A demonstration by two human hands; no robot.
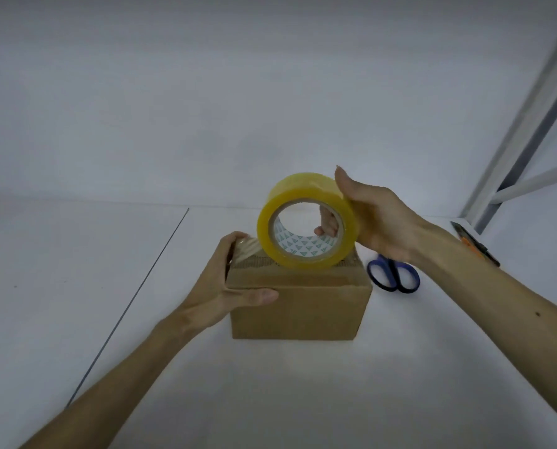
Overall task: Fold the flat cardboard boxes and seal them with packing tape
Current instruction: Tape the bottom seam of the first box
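Sealing under way on a folded cardboard box (299,306), upright at the middle of a white table (76,286). Held on edge atop the box by the right hand (377,218), thumb over the outer rim and fingers hooked through the core: a yellowish tape roll (306,184). Pinned over the box's left end by the curled fingers of the left hand (225,286), thumb braced along the front upper edge: a short free tape strip (246,249), stretched from that end to the roll. Lying flat just right of the box, blue-handled scissors (393,277); farther right, a utility knife (474,243).

Step in hand, by the look of it: laying the first band across the top flaps. Best done by holding the left end down firmly, drawing the roll rightward low and taut along the seam, then smoothing behind it to drive out wrinkles. Worth running the tape past the box's right edge and down the side before reaching for the scissors. Main risk: slack tape sticking crooked or to itself.
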